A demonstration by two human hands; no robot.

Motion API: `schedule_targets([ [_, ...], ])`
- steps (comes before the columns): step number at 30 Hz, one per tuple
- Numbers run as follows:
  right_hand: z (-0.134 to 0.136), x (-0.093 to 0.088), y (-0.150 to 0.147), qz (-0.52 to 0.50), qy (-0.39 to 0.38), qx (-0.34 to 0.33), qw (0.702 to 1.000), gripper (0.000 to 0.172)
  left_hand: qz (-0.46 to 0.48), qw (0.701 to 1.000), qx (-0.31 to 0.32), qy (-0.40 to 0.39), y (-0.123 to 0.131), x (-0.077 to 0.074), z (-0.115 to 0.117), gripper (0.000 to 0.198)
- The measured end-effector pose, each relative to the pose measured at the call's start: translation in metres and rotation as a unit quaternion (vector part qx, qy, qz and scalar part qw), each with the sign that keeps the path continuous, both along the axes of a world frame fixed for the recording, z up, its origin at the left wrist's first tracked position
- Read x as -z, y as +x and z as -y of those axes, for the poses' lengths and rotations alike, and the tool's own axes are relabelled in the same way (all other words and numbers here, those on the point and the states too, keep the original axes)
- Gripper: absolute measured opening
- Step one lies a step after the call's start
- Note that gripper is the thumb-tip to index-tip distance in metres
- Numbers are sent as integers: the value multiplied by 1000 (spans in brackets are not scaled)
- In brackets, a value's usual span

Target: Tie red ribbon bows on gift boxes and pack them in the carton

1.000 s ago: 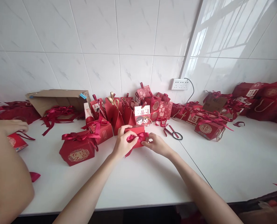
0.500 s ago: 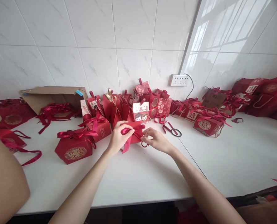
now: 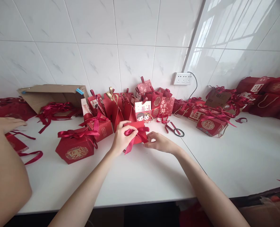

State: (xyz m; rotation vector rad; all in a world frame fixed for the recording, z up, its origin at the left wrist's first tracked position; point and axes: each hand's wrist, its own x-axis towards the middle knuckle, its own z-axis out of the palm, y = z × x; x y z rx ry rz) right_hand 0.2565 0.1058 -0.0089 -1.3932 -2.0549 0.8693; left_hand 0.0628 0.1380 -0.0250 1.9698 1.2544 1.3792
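A small red gift box (image 3: 135, 125) stands between my hands on the white table, with a dark pink ribbon (image 3: 129, 147) across its top. My left hand (image 3: 122, 138) pinches the ribbon near the middle of its bow, and one tail hangs down in front. On the box's right side, my right hand (image 3: 159, 142) has its thumb and fingertips closed at the ribbon's lower right end. Just left of my forearm sit a red hexagonal box (image 3: 75, 148) with gold print and a ribbon bow, and a smaller bowed box (image 3: 101, 128) behind it.
Several red gift boxes (image 3: 143, 111) line the tiled wall. A cardboard box (image 3: 54, 90) with ribbons stands at the back left. Scissors (image 3: 178, 131) lie to the right, below a power strip (image 3: 182, 78). Another person's arm (image 3: 8, 164) reaches in from the left.
My right hand has shifted slightly down and rightward with the ribbon end, while my left hand keeps its pinch. The other person's hand at left has lowered over the boxes there.
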Motion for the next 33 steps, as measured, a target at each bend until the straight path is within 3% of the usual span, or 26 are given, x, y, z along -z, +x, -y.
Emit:
schedule_targets([
  [8,0,-5,7,-31,-21,-61,997,50,6,1000,-5,-1,1,1,-1,8],
  [12,-2,-4,8,-48,-38,-66,996,45,7,1000,-3,0,1,2,-1,8],
  [18,-3,2,6,-58,-143,-85,984,43,13,1000,-7,10,0,4,-2,8],
  [28,-2,5,4,-32,-114,-86,989,36,16,1000,-1,10,1,3,-2,10],
  [31,-5,1,16,-24,-136,-64,988,45,19,1000,1,8,1,3,-2,9],
  [33,-8,-1,24,-29,-129,10,991,53,23,1000,0,3,1,2,-2,8],
])
